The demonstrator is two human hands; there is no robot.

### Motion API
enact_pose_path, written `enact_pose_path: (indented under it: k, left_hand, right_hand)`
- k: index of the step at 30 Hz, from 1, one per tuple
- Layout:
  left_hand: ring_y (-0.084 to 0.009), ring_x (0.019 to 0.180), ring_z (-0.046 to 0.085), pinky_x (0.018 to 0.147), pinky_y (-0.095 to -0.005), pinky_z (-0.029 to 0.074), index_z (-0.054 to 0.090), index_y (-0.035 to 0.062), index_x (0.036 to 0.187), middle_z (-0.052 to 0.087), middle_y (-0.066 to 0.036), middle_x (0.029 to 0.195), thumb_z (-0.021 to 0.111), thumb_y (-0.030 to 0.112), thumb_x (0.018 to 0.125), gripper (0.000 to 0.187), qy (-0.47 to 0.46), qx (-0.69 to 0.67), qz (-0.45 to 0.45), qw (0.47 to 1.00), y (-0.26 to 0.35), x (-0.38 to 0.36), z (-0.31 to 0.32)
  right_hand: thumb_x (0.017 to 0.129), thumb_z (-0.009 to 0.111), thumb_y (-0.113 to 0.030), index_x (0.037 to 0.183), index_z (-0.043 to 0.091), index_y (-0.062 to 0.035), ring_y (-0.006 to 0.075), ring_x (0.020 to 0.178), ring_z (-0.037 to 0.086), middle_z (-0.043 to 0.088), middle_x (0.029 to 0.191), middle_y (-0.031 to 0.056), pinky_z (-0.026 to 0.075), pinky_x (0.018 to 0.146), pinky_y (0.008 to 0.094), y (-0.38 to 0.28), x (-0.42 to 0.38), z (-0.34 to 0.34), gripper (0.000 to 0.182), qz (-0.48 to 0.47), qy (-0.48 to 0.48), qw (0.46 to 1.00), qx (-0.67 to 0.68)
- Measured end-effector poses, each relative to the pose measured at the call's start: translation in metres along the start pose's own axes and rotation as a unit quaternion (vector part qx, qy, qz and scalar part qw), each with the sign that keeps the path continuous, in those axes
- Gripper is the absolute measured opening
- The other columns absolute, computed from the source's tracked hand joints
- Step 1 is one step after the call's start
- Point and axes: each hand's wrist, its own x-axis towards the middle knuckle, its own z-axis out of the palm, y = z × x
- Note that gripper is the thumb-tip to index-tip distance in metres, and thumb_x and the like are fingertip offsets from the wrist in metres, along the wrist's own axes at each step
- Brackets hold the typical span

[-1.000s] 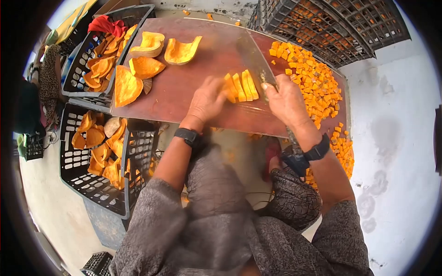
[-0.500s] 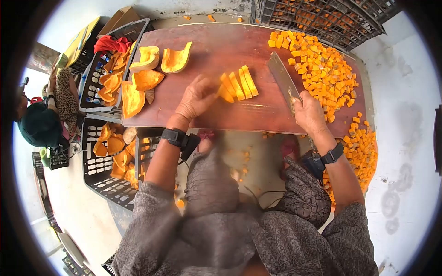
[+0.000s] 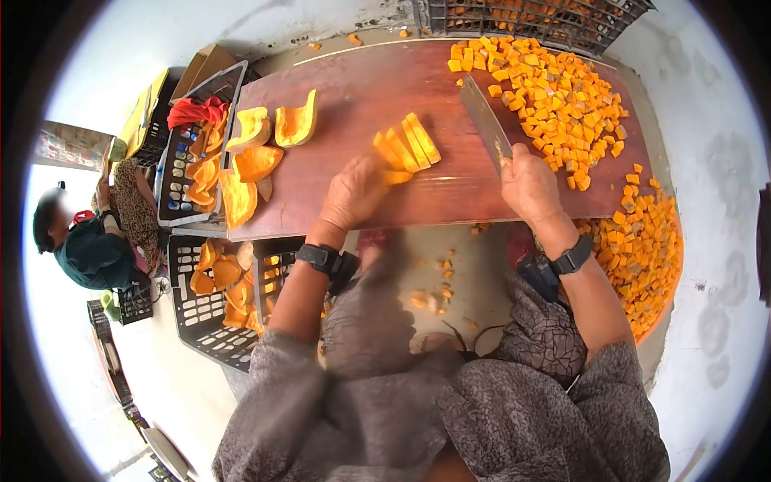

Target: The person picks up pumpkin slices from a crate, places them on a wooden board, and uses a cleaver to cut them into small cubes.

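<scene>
My right hand (image 3: 532, 183) is wrapped around the handle of a cleaver (image 3: 485, 117), whose broad blade slants up and left over the red-brown board (image 3: 321, 185). Several cut pumpkin strips (image 3: 408, 145) lie side by side at the board's middle, left of the blade. My left hand (image 3: 356, 191) is beside them with curled fingers, closed on the end of a separate pumpkin strip (image 3: 396, 177); its fingertips are slightly blurred. Thick curved pumpkin pieces (image 3: 295, 122) rest on the board's left end. Diced pumpkin (image 3: 562, 104) is heaped along its right side.
Black crates with pumpkin pieces stand at left, one upper (image 3: 186, 210) and one lower (image 3: 210, 329). An orange-rimmed container (image 3: 642, 265) of pumpkin cubes is at right. Another crate (image 3: 530, 24) stands behind the board. A person (image 3: 92, 249) sits at far left.
The camera view has shifted. My left hand has moved in to the strips, and the nearest strip now lies turned and apart from the others. The cleaver remains raised in my right hand.
</scene>
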Motion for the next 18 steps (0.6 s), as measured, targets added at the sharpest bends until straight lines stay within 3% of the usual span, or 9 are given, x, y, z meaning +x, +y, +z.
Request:
enact_pose_path:
  k: [8,14,18]
  left_hand:
    - [-0.0365,0.082,0.064,0.07,-0.0457,0.055,0.062,0.0123,0.11,0.06,-0.013,0.096,0.065,0.012,0.079,0.031,-0.125,0.047,0.142,0.981,0.054,0.023,0.008]
    - [-0.0358,0.081,0.064,0.069,-0.0444,0.055,0.062,0.0133,0.118,0.059,-0.016,0.096,0.059,0.007,0.082,0.036,-0.115,0.046,0.237,0.964,0.084,0.057,0.042]
    - [-0.0364,0.081,0.064,0.068,-0.0446,0.055,0.062,0.0127,0.118,0.058,-0.017,0.096,0.059,0.007,0.083,0.035,-0.081,0.024,0.222,0.971,0.081,0.071,0.066]
  right_hand:
    - [0.091,0.052,-0.016,0.095,0.054,0.0001,0.0391,0.076,0.067,0.066,0.079,0.0222,0.052,0.07,0.049,-0.009,-0.001,-0.008,0.016,0.02,-0.047,0.999,-0.007]
    - [0.088,0.053,-0.014,0.094,0.054,0.0014,0.0423,0.081,0.066,0.066,0.083,0.025,0.052,0.073,0.0508,0.003,-0.001,-0.007,0.017,0.056,-0.03,0.998,0.012]
    - [0.087,0.055,-0.014,0.094,0.054,0.0022,0.044,0.079,0.065,0.065,0.081,0.0263,0.051,0.073,0.0526,0.014,-0.008,-0.021,0.018,0.071,-0.036,0.997,0.023]
